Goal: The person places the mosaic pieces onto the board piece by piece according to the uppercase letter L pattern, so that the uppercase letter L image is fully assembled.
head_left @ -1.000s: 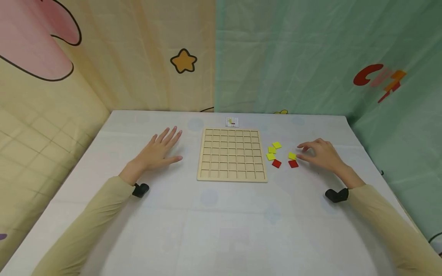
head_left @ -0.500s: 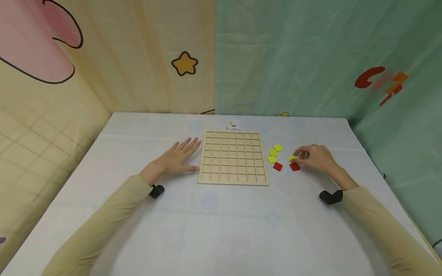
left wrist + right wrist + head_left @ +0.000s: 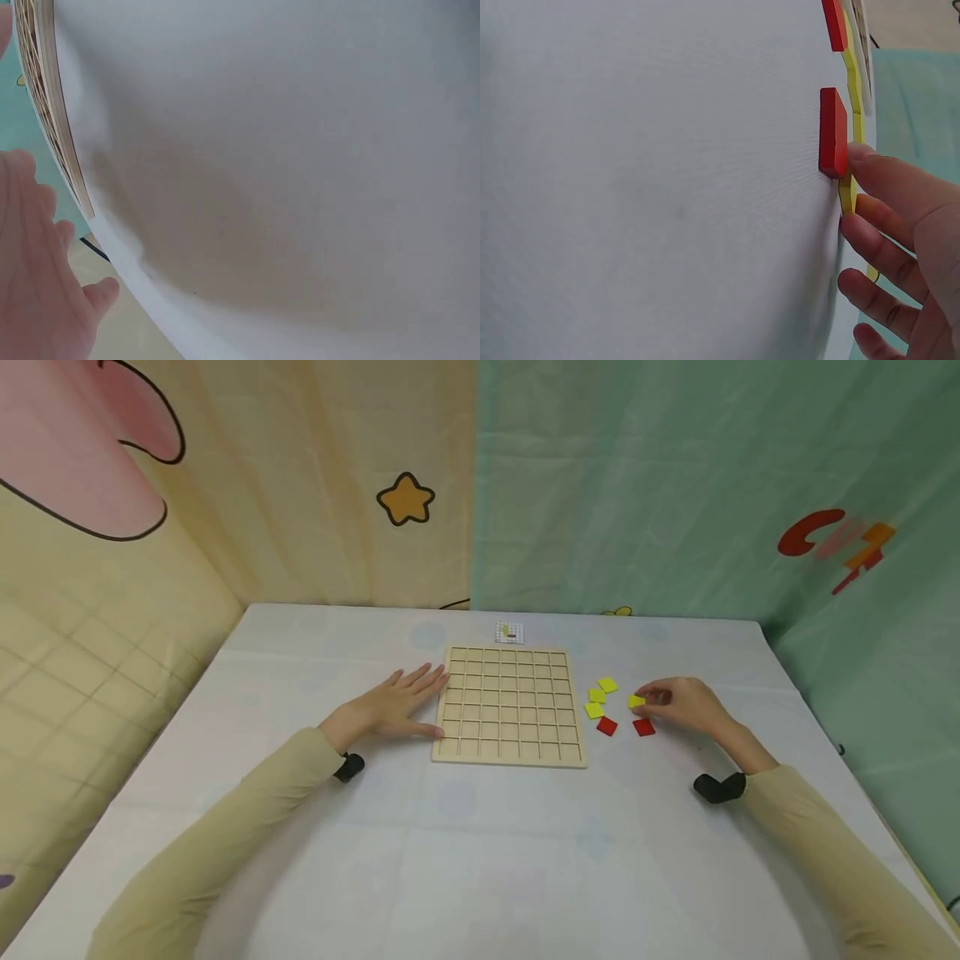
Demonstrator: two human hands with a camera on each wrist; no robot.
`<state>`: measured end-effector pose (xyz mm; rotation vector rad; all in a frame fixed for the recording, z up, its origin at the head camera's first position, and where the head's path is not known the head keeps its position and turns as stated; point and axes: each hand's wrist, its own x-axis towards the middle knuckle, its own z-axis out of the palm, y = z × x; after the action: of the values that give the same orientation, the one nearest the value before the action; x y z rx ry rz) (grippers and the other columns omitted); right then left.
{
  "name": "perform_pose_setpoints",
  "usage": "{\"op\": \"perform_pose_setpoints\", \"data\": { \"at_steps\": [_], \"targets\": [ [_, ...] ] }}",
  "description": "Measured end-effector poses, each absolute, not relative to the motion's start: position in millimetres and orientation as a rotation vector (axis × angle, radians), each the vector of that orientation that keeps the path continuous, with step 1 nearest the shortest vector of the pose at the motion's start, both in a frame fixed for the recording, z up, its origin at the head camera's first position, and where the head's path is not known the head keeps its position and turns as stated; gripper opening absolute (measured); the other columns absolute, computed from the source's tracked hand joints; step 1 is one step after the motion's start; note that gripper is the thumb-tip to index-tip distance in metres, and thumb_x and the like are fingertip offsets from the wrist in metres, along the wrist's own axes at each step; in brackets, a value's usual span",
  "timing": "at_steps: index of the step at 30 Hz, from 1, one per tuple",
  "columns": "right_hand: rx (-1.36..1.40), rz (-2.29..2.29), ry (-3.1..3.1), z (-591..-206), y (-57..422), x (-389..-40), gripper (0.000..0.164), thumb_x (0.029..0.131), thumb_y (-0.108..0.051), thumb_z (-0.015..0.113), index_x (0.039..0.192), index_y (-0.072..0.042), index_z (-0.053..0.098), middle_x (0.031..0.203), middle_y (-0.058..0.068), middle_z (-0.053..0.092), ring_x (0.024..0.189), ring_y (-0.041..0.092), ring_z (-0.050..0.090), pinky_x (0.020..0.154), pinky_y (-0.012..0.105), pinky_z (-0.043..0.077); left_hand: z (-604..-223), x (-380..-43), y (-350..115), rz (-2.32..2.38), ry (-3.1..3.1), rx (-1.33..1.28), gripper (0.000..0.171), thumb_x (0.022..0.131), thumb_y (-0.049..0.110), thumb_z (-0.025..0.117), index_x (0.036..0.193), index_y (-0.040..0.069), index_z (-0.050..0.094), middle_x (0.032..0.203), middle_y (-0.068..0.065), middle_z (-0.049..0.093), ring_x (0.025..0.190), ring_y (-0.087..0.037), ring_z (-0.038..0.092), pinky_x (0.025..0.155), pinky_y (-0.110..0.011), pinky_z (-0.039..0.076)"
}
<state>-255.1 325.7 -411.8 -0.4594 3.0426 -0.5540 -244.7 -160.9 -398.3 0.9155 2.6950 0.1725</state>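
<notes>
A: State the condition of the left arm [image 3: 217, 831].
B: Sleeved, reaching forward and inward. Left hand [image 3: 393, 703] is palm down, fingers extended, thumb held apart.
A: And the right arm [image 3: 825, 847]?
B: Sleeved, angled inward. Right hand [image 3: 686, 703] has thumb and fingers bent in a pinch.

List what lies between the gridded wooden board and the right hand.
In the head view, three yellow square tiles and one red tile lie between; the right hand pinches a fourth yellow tile, with another red tile close by.
</notes>
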Motion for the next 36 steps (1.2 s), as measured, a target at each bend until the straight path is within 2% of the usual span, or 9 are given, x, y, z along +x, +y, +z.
{"op": "perform_pose_setpoints", "data": {
  "at_steps": [8,17,29,36],
  "targets": [
    [-0.48,-0.536,2.999,-408,335,-256,0.036,0.08,-0.03,0.078,0.106,-0.006,0.074,0.088,0.004,0.072,0.075,0.015,0.054,0.063,0.025,0.043,-400,-253,-155,0.072,2.648,0.949,0.097,0.088,0.067,0.049,0.156,0.014,0.003,0.164,-0.004,-0.003,0.151,-0.025,-0.006,0.119,-0.058,0.003],
    [-0.495,-0.53,2.991,-407,339,-254,0.039,0.079,-0.032,0.078,0.106,-0.005,0.074,0.098,0.01,0.074,0.081,0.018,0.056,0.066,0.027,0.045,-403,-253,-151,-0.028,2.569,0.964,0.104,0.086,0.074,0.044,0.155,0.015,-0.006,0.163,-0.002,-0.011,0.151,-0.02,-0.007,0.12,-0.054,0.002],
    [-0.459,-0.529,3.048,-411,339,-254,0.037,0.079,-0.036,0.078,0.103,-0.008,0.076,0.092,0.006,0.074,0.08,0.018,0.056,0.063,0.026,0.043,-403,-255,-149,-0.028,2.57,1.073,0.1,0.088,0.069,0.047,0.156,0.013,-0.001,0.163,-0.007,-0.007,0.151,-0.023,-0.004,0.119,-0.057,0.004],
    [-0.462,-0.544,3.096,-408,329,-257,0.032,0.08,-0.031,0.076,0.102,-0.008,0.076,0.089,0.006,0.073,0.081,0.021,0.056,0.063,0.028,0.043,-403,-257,-150,-0.042,2.562,1.057,0.099,0.088,0.07,0.046,0.156,0.015,-0.002,0.163,-0.005,-0.009,0.151,-0.022,-0.005,0.119,-0.056,0.003]
  ]
}}
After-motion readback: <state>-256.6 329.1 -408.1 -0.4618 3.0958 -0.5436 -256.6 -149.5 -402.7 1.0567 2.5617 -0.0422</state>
